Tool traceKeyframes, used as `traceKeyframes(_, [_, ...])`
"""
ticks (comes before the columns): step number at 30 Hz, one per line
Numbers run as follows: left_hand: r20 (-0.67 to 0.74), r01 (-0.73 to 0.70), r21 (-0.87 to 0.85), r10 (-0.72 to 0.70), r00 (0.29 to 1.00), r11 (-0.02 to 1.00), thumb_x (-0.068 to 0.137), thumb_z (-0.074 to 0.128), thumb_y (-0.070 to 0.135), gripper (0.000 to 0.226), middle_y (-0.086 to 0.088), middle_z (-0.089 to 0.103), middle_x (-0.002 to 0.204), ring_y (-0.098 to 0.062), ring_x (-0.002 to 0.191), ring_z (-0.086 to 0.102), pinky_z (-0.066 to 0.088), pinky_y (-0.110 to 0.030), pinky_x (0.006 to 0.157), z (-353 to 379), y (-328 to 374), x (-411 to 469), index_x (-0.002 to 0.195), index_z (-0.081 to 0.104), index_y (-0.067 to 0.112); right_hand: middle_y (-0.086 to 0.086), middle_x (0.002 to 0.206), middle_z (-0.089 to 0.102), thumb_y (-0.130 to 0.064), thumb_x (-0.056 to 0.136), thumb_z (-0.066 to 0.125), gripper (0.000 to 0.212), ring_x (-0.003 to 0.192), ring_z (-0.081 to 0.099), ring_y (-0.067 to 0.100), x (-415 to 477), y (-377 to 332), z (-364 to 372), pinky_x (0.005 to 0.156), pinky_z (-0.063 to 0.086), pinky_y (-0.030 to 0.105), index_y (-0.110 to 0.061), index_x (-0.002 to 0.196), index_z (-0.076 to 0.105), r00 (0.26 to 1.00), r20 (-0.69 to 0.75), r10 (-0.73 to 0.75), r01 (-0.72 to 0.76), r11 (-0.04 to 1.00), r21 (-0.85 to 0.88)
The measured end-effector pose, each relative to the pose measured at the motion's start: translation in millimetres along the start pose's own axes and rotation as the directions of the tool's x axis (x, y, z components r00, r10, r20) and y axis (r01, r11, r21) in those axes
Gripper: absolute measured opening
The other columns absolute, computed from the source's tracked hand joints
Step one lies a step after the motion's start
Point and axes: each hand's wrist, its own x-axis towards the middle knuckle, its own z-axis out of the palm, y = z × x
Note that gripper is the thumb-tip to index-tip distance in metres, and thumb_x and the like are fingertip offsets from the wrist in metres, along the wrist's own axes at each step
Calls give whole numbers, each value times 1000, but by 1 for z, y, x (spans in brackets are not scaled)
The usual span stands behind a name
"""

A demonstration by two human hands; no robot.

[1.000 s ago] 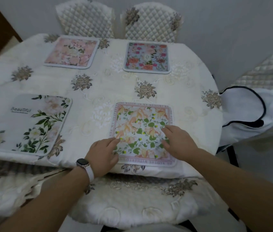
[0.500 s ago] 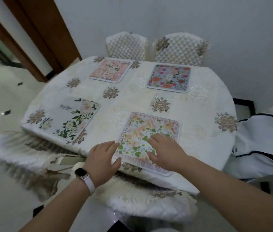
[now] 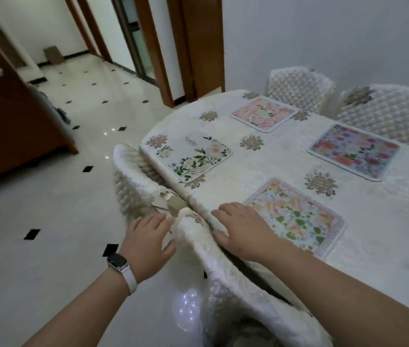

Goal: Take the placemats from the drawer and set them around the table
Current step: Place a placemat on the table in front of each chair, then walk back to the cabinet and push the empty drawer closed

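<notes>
Left hand (image 3: 148, 242), watch at the wrist, open and empty, fingers spread above the covered back of the near chair (image 3: 226, 266), just short of touching or barely touching; cannot tell which. Right hand (image 3: 242, 230) also open, gripping nothing, palm down on the edge of the surface (image 3: 268, 161), its fingers just beside the near-left corner of the nearest placemat (image 3: 296, 216).

Beyond the hands, four placemats lying flat on the cloth-covered surface: the nearest one with orange flowers and green leaves, a white one with leafy sprays (image 3: 193, 156) at the left end, a pink one (image 3: 264, 113) and a blue rose-patterned one (image 3: 354, 151) along the far side before two quilted chairs (image 3: 298, 87). No placemat held; drawer not in view.

Likely the closing stage, places laid. Risks from here, as judgement only:
- Right hand dragging across the edge, catching the nearest placemat's corner and skewing it or nudging it toward the overhang.
- Loose tablecloth pulled by palm pressure, shifting all four placemats together.
- Near chair pulled by its cover, snagging the hanging cloth.
- White placemat sitting close to the left rim, easily knocked off in passing.
</notes>
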Motion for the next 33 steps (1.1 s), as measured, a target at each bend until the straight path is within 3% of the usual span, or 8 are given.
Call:
traceKeyframes(5, [-94,106,23,-103,990,994,78,47,47,49,-2,68,114,-27,103,65,50,-45,88,-9,-48,-44,113,68,19,-1,131,53,-49,89,37,54,121,47,23,30,-52,7,97,40,38,-24,135,49,992,41,-122,124,992,-31])
traceKeyframes(12, [-81,263,3,-262,962,965,80,48,49,51,-4,67,122,-31,113,62,48,-47,93,-17,-147,-118,118,66,20,-2,130,54,-56,83,26,64,120,48,22,88,-165,28,96,41,38,-26,134,50,966,68,-248,252,967,-49])
traceKeyframes(18, [-110,392,-38,-394,913,919,80,47,48,50,-5,67,121,-31,112,62,49,-47,92,-18,-251,-195,116,68,20,-1,134,52,-52,90,37,55,122,48,22,130,-291,60,100,40,39,-25,136,47,915,98,-391,397,916,-57])
traceKeyframes(21, [-132,441,-60,-445,886,896,80,49,47,49,-6,67,121,-31,112,62,49,-46,91,-15,-296,-236,115,68,20,1,130,57,-52,86,38,55,118,55,24,147,-350,80,95,44,40,-22,130,55,890,81,-448,452,891,-42])
traceKeyframes(26, [-156,568,-91,-575,803,818,80,51,45,47,-6,67,120,-31,110,62,49,-44,91,-16,-350,-309,114,69,18,-2,115,62,-47,83,45,45,104,61,23,167,-436,104,88,50,38,-22,118,60,791,93,-605,611,791,-47])
traceKeyframes(33, [-141,749,-106,-755,640,655,81,50,46,48,-5,67,119,-31,110,62,50,-44,89,-19,-393,-389,115,70,18,0,120,63,-48,83,46,47,108,61,23,201,-533,131,90,51,37,-22,118,61,634,136,-761,770,638,-22])
